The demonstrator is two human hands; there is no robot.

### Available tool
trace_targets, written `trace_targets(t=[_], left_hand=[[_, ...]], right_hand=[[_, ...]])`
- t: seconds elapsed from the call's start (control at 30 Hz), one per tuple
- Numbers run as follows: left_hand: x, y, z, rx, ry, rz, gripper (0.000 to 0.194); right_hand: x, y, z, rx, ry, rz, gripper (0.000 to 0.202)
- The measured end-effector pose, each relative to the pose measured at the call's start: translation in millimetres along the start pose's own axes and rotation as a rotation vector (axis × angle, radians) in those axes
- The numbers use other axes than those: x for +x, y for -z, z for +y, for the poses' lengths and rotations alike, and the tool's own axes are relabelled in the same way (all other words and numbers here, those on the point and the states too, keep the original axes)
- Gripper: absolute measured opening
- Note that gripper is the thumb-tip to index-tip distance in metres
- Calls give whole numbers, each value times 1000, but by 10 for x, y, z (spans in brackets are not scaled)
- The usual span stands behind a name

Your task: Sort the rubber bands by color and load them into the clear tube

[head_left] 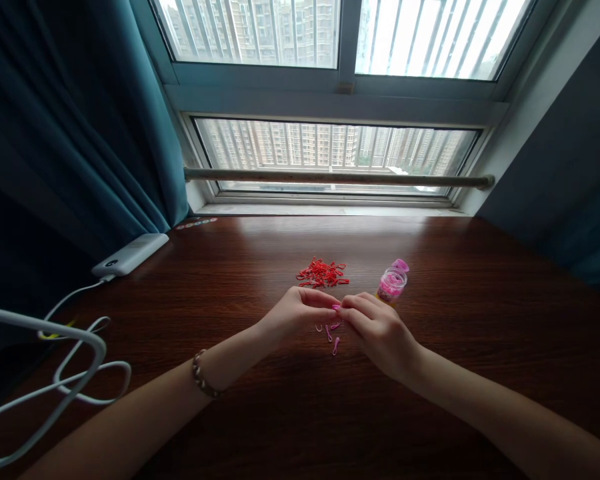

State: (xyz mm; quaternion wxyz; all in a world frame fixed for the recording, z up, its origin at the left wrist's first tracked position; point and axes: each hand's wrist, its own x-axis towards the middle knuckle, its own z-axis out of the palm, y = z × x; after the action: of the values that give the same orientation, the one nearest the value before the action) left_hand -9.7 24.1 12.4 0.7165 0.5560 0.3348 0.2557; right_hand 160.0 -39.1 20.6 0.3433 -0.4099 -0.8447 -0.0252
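Observation:
My left hand (300, 310) and my right hand (377, 328) meet over the middle of the table, fingertips pinched on a small pink clip (336, 307) between them. Several loose pink clips (335, 346) lie on the wood just below the fingers. Beyond my left hand is a pile of red clips (323, 273). A small clear jar (393, 283) with pink contents stands past my right hand, its pink lid open at the top; my fingers partly hide its base.
On the dark wooden table (260, 247), a white power bank (131, 255) with a looped white cable (93, 360) lies at the left. A blue curtain (145, 133) hangs there. A metal rail (330, 177) crosses the window behind.

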Motion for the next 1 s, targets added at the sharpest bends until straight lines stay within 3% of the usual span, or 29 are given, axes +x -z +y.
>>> trace_targets(t=[0.07, 0.17, 0.3, 0.43, 0.8, 1.0], left_hand=[[-5, -11, 21, -37, 14, -14, 33], [21, 22, 0, -10, 31, 1, 35], [65, 76, -57, 106, 31, 4, 34], [68, 67, -47, 158, 50, -18, 32], [74, 74, -7, 137, 75, 19, 31], [74, 60, 4, 123, 92, 20, 31]], right_hand=[[88, 238, 12, -24, -35, 47, 18], [225, 655, 108, -81, -250, 131, 11], [331, 956, 277, -184, -475, -63, 11], [352, 924, 351, -295, -488, -202, 15], [411, 901, 390, -308, -385, -360, 21], [404, 881, 383, -300, -334, -379, 20]])
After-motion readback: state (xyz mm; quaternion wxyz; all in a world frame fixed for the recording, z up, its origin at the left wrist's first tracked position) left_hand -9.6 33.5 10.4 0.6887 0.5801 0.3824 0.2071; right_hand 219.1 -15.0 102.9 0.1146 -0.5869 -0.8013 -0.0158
